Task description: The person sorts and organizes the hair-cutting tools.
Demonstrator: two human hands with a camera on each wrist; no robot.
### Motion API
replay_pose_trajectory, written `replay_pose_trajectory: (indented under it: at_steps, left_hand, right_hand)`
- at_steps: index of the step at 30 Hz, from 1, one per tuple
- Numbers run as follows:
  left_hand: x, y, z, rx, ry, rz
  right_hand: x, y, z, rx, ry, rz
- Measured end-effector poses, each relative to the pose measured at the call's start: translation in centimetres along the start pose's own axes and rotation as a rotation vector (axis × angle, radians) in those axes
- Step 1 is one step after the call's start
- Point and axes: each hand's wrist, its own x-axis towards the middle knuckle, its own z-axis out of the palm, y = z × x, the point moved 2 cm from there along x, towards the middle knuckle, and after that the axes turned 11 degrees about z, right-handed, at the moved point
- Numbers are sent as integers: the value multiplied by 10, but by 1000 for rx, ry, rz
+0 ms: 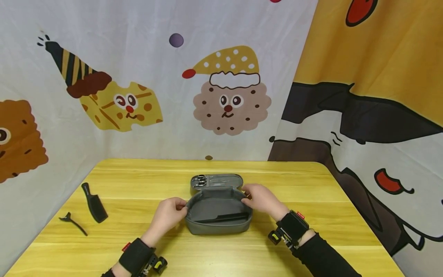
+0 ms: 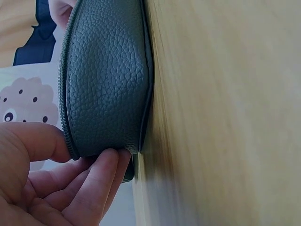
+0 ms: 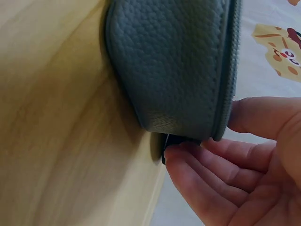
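A grey zippered leather case (image 1: 218, 229) lies unzipped on the table, its lid (image 1: 225, 178) folded back behind it. Inside the front part rests a black comb (image 1: 230, 217); several scissors (image 1: 200, 180) are tucked into the lid's left end. My left hand (image 1: 169, 212) pinches the left rim, thumb at the zipper edge and fingers against the outer wall in the left wrist view. On the opposite side, my right hand (image 1: 260, 197) holds the right rim between thumb and fingers. The right wrist view shows the case's pebbled side wall (image 3: 169, 66) close to the tabletop.
To the left on the wooden table (image 1: 221, 256) lie a black handled comb (image 1: 96, 207) and a small black T-shaped tool (image 1: 70, 220) resembling a razor. A printed cloth (image 1: 138, 23) hangs behind the table's far edge.
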Motion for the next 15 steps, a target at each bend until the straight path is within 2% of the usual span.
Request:
replay_pose_trajectory:
  at_steps: [7, 15]
  left_hand:
    - [-1, 1, 0, -13, -1, 1]
    - [-2, -1, 0, -23, 8, 6]
  right_hand:
    - [-1, 1, 6, 5, -28, 1]
    - [-1, 3, 11, 5, -2, 15]
